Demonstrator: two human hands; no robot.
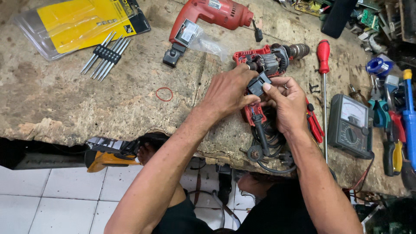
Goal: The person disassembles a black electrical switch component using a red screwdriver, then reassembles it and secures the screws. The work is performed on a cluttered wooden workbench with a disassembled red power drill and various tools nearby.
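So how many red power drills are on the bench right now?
2. An intact red drill lies at the top centre. An opened drill, motor exposed, sits under both hands, left hand and right hand. Clutter at the right may hide others.

Both forearms are bare to above the elbow, the left hand (227, 93) unadorned, the right hand (288, 104) wearing a ring on one finger, and dark black clothing covers the person's torso below.
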